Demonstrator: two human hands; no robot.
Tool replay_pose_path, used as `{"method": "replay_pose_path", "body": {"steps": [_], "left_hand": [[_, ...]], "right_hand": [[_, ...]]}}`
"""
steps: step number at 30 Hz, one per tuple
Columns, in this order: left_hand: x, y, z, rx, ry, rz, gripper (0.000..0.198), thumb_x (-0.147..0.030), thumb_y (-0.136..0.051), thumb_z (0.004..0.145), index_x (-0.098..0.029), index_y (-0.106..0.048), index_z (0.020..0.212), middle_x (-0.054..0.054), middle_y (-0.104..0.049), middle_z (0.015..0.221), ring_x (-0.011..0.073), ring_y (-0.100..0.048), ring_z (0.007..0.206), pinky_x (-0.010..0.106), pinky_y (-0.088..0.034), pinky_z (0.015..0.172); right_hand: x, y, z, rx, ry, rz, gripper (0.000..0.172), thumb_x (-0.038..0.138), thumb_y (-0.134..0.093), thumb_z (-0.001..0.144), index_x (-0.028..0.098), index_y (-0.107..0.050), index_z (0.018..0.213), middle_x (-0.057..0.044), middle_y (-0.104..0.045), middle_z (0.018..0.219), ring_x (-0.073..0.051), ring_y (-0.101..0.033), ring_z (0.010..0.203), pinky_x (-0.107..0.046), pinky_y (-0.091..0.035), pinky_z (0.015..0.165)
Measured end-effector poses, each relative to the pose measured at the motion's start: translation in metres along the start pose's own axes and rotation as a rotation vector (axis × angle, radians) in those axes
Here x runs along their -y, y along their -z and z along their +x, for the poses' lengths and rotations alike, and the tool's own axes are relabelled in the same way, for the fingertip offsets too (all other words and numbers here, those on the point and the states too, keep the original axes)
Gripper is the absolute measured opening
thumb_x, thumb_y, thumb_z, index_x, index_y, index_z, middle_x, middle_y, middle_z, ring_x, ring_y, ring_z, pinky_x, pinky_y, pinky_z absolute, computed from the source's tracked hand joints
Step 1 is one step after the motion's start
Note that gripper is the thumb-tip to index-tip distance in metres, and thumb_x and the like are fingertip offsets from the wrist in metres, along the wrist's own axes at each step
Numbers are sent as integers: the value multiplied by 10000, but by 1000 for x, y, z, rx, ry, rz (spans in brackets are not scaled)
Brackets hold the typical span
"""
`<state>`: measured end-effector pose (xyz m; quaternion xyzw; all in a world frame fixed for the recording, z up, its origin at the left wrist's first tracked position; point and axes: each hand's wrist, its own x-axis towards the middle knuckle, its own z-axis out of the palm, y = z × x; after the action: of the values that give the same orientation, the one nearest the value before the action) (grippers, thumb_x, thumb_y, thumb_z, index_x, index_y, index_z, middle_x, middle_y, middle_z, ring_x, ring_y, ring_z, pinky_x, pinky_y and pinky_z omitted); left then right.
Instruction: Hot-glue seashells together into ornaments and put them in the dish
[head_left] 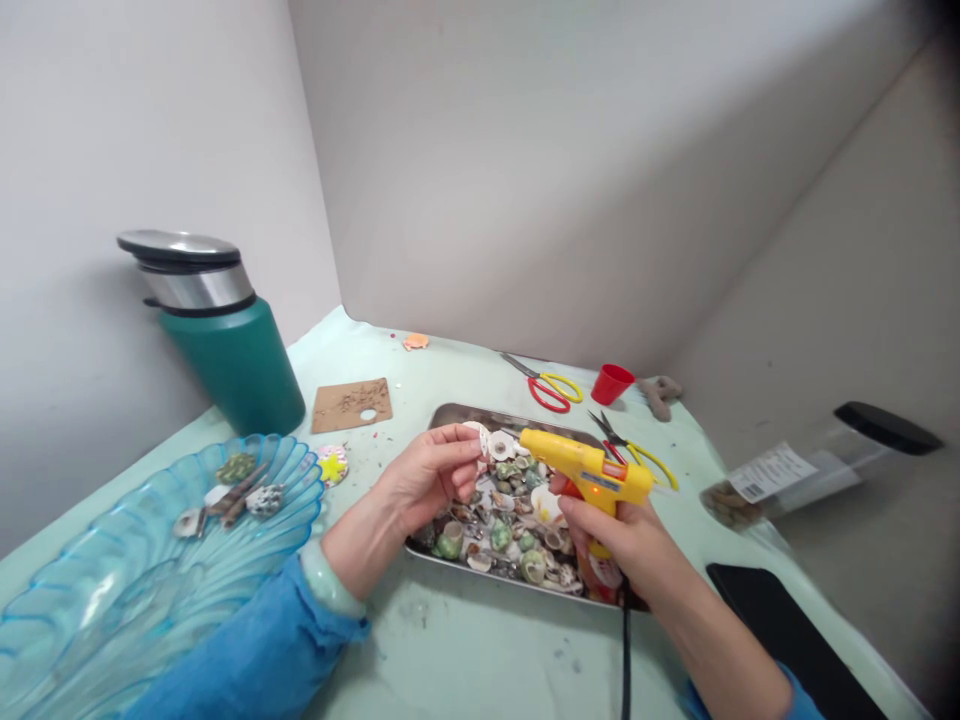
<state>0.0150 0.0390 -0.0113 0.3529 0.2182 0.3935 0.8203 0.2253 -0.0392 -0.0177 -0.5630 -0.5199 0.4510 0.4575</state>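
My right hand (622, 530) is wrapped round the handle of a yellow hot glue gun (577, 460), its nozzle pointing left and a black cord hanging down. Between thumb and fingertips, my left hand (435, 475) pinches a small white shell (484, 438) just left of the nozzle; the fingers partly cover it. Whether nozzle and shell touch, I cannot tell. Beneath both hands lies a metal tray (480, 572) full of shells, several green (501, 535) and others white or brown.
At left stand a green bottle (232, 370) and a blue scalloped dish (97, 570) with several shells. Brown cardboard (337, 408), two scissors (551, 388) (637, 455), a red cup (611, 383), a clear jar (795, 475) and a black flat object (787, 630) surround the tray.
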Motion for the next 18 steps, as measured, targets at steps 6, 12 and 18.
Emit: {"method": "replay_pose_path", "body": {"steps": [6, 12, 18], "left_hand": [[-2, 0, 1, -33, -60, -2, 160, -175, -729, 693, -133, -578, 721, -57, -455, 489, 45, -417, 415, 174, -328, 423], [-1, 0, 1, -52, -68, 25, 184, -160, -746, 651, -127, -588, 741, -60, -460, 478, 48, -401, 408, 183, -327, 413], [1, 3, 2, -50, -82, 6, 192, -176, -753, 649, -121, -597, 748, -46, -501, 528, 48, -429, 430, 191, -346, 435]], "right_hand": [[2, 2, 2, -2, 264, -643, 180, 353, -531, 836, 188, -598, 807, -16, -601, 673, -172, -556, 601, -284, -424, 569], [25, 2, -11, 49, 176, -1427, 238, 288, -542, 829, 189, -607, 1036, -82, -684, 813, -274, -638, 740, -316, -398, 579], [52, 3, -15, 237, 132, -1545, 343, 489, -467, 898, 212, -664, 940, -98, -686, 917, -286, -632, 839, -355, -426, 666]]}}
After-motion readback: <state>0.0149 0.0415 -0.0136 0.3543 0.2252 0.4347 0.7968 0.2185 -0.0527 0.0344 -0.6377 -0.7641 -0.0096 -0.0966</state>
